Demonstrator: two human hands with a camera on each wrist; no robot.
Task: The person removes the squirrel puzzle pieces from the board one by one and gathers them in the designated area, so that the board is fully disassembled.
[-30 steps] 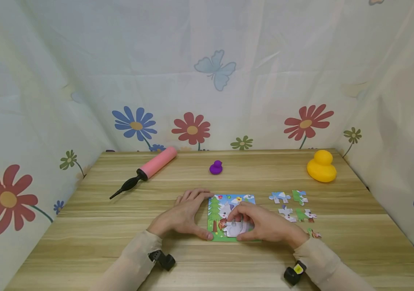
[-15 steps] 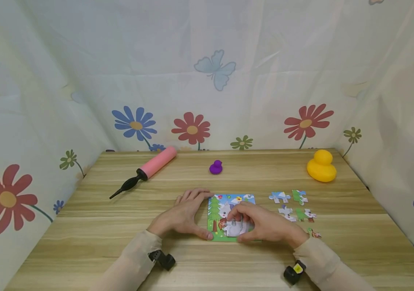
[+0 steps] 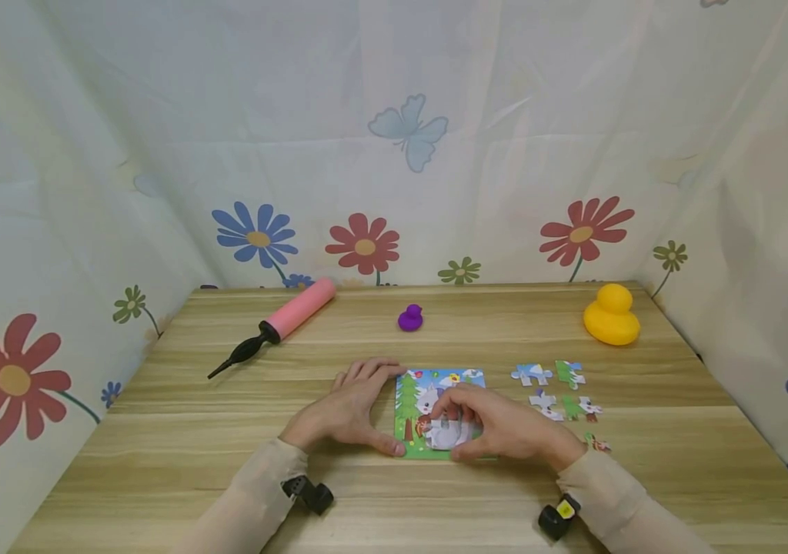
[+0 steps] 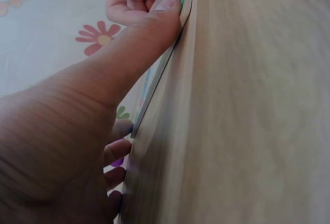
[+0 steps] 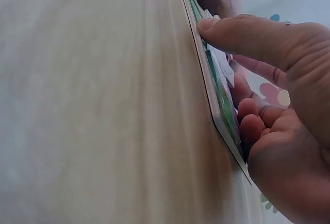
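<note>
A small jigsaw puzzle board (image 3: 407, 396) with trees and a white animal lies flat on the table before me. Along its left side rests my left hand (image 3: 348, 412), thumb on the near corner and forefinger reaching the far corner. My right hand (image 3: 505, 427) is over the board's right half, fingers curled round a pale puzzle piece (image 3: 444, 436). In the right wrist view, the right thumb (image 5: 232, 32) is at the board's near edge, beside the tilted piece (image 5: 220, 62). The right hand covers part of the picture.
Several loose puzzle pieces (image 3: 572, 375) lie right of the board. Farther back stand a purple duck (image 3: 410, 318) and a larger yellow duck (image 3: 612, 317). A pink hand pump (image 3: 299, 311) with a black nozzle lies at the back left. A flowered curtain (image 3: 297, 154) surrounds the table.
</note>
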